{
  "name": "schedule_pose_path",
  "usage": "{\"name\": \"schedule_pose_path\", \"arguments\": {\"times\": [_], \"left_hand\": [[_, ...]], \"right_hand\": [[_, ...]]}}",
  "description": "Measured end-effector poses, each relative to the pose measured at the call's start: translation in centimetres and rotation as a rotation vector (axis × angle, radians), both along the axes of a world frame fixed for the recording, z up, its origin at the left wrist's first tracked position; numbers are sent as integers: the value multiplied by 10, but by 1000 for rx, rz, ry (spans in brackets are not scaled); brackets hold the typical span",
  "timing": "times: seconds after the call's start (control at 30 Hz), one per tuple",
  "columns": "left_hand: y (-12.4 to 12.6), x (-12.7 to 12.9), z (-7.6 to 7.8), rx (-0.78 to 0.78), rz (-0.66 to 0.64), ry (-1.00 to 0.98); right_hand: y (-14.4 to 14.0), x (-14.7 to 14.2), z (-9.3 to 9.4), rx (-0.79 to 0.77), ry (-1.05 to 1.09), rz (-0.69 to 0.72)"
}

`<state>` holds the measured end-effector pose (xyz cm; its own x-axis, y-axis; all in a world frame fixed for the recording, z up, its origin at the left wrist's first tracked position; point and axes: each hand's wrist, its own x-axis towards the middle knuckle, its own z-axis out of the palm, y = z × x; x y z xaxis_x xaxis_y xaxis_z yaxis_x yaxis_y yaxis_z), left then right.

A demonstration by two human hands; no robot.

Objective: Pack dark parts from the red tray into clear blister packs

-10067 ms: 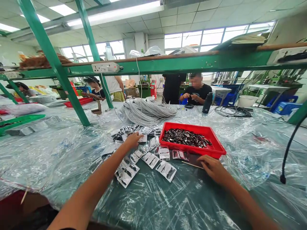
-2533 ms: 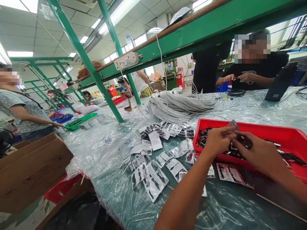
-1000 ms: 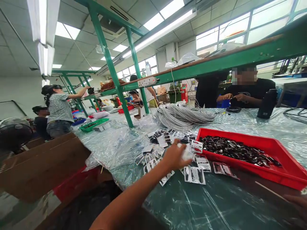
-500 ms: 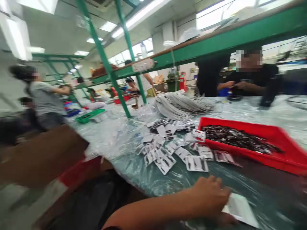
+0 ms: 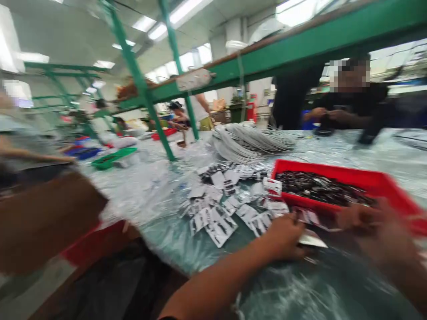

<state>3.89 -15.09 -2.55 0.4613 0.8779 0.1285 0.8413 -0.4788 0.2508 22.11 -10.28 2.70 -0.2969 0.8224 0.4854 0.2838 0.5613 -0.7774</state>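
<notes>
Head view of a packing bench, blurred by camera motion. The left hand [image 5: 283,235] lies on the tabletop [image 5: 300,289], its fingers closed over the near edge of a small flat white packet [image 5: 312,241], which rests on the plastic sheeting just in front of the red tray [image 5: 383,189]. Half a second earlier this hand held the same packet lower and nearer the tabletop's front edge; it has since carried it forward, to just beside the tray's near wall. The right hand [image 5: 363,218], out of view one second ago, has come in from the right and now hovers before the tray, close to the packet; blur hides whether its fingers are open or closed, and whether they hold anything. The two hands have thus converged on the packet, which suggests that it is being taken up for handling with both hands beside the tray of small dark parts [image 5: 320,186]. To the left lies a scatter of filled clear packets [image 5: 220,209]; behind it, a coil of grey cable [image 5: 250,140] under the green shelf frame [image 5: 300,44]. A seated person in black [image 5: 350,106] works across the tabletop, and other people stand at benches further left. No brand, label or writing can be read: the printing on the packets is smeared beyond legibility.
</notes>
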Motion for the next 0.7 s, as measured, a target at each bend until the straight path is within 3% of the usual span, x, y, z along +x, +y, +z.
{"name": "schedule_pose_path", "arguments": {"times": [0.07, 0.13, 0.23, 0.33, 0.7], "left_hand": [[-4, -6, -1, -45, -1, -87], [-3, -8, -1, -81, 9, -120], [-1, -6, -1, -154, -38, -179], [-5, 1, -3, -162, -22, -240], [-1, 7, -9, -255, 61, -412]], "right_hand": [[-3, -5, 0, -386, 307, 130], [-3, -15, -5, -492, 521, 131], [1, -28, -20, -551, 737, 158], [1, -35, -33, -604, 815, 202], [-1, -51, -60, -515, 703, 127]]}}
